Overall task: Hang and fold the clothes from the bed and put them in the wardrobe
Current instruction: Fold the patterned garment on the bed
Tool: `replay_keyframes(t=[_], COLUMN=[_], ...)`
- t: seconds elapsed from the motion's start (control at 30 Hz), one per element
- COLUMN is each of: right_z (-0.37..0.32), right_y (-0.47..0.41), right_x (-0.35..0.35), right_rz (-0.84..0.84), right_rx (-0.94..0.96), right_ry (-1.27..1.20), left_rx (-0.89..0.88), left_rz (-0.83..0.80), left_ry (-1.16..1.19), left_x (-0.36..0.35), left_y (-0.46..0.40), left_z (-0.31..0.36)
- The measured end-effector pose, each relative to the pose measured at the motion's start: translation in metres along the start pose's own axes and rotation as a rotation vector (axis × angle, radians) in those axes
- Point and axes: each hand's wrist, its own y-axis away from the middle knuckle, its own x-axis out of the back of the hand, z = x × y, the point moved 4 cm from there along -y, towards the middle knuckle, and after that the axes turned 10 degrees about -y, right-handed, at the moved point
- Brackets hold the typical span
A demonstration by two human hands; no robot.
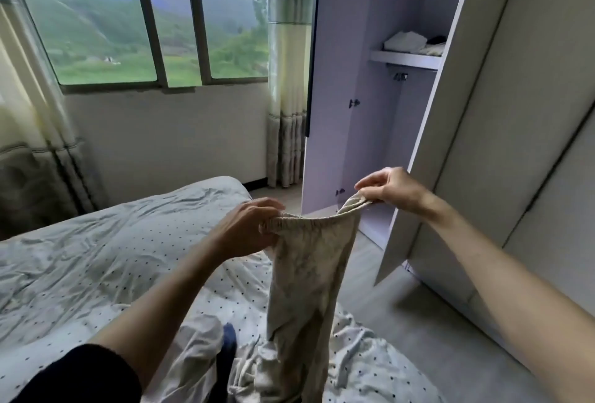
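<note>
Beige cotton trousers with an elastic waistband point(309, 273) are hanging from both grips above the bed in dotted white sheets point(96, 257): the left hand point(248, 228) and right hand point(391, 188) are each pinching the waistband, stretching it. Folding is seemingly starting; next, halving the legs, then carrying them to the open lilac wardrobe point(338, 80).

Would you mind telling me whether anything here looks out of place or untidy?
Nothing looks damaged. The beige trousers, held by the left hand and right hand, look stained and creased, and other clothes lie crumpled on the bed.
</note>
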Motion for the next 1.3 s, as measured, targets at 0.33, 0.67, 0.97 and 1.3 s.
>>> replay_keyframes(t=[0.33,0.67,0.97,1.3], right_z=[0.037,0.024,-0.029,0.079], right_y=[0.011,-0.017,-0.021,0.033], right_x=[-0.041,-0.032,-0.042,-0.132], right_rz=[-0.111,0.099,0.281,-0.441], right_rx=[0.016,0.007,0.319,-0.136], right_ry=[0.619,0.062,-0.194,-0.21], left_rx=[0.179,0.368,0.295,0.499], left_rz=[-0.309,-0.16,0.337,-0.381], left_ry=[-0.18,0.122,-0.199,-0.283], left_x=[-0.018,0.018,0.08,-0.017], left_y=[0.042,0.03,0.019,0.149], left_z=[-0.03,-0.043,-0.033,-0.057])
